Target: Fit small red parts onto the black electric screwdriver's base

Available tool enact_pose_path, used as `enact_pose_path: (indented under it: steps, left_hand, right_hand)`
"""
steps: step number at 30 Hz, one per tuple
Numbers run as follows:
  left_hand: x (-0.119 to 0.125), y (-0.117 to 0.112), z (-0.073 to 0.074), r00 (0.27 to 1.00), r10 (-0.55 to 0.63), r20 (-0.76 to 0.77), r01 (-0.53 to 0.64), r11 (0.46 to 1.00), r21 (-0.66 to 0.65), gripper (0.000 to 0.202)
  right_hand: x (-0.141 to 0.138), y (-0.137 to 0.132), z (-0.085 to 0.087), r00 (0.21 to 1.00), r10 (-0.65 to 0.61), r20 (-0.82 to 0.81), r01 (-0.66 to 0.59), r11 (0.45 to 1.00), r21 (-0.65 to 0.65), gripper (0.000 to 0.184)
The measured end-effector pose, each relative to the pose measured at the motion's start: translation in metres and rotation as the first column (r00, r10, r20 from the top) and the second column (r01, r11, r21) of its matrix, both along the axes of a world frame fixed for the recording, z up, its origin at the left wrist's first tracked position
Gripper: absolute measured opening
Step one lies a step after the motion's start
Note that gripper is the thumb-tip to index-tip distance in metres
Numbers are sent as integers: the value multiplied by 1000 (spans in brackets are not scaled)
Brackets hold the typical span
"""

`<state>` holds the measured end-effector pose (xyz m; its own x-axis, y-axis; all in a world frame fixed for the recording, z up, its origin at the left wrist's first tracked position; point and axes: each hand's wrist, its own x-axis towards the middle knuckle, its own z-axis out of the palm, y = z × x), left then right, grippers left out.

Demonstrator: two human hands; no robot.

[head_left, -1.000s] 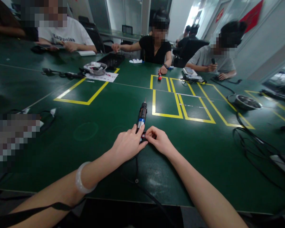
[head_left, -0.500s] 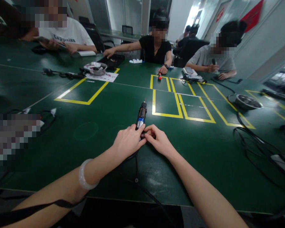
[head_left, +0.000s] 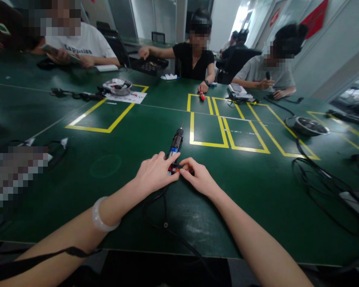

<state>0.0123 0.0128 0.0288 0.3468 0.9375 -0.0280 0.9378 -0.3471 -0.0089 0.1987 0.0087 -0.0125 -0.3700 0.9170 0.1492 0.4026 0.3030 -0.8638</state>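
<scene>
The screwdriver (head_left: pixel 176 142) is a black cylinder with a slender bit (head_left: pixel 182 125).

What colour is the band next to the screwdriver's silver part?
The band is blue, clearest in the head view.

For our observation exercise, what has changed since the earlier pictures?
The dark tray moved rightward, toward the co-worker in black. The left hand and the rear of the electric screwdriver shifted slightly left. The right hand and yellow tape stayed about the same.
</scene>
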Motion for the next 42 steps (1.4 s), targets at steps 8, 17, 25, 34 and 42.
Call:
enact_pose_path:
  steps: [8,17,25,34,42]
  left_hand:
    - [-21,15,-1,999,26,-33,-25,999,30,67]
    - [-93,60,-6,983,137,-124,-132,990,51,75]
    - [-164,99,-4,950,174,-260,-153,983,99,75]
    - [-210,137,-3,891,305,-336,-293,952,87,77]
    - [-203,139,-9,881,325,-345,-310,946,100,75]
  right_hand:
    - [9,6,-5,999,-31,-14,31,999,29,17]
    - [11,8,-8,1000,-31,-3,31,999,33,17]
    - [11,8,-11,999,-36,18,35,998,45,16]
    - [10,8,-8,998,-32,56,30,999,45,13]
    - [10,9,-7,996,-22,90,15,997,76,12]
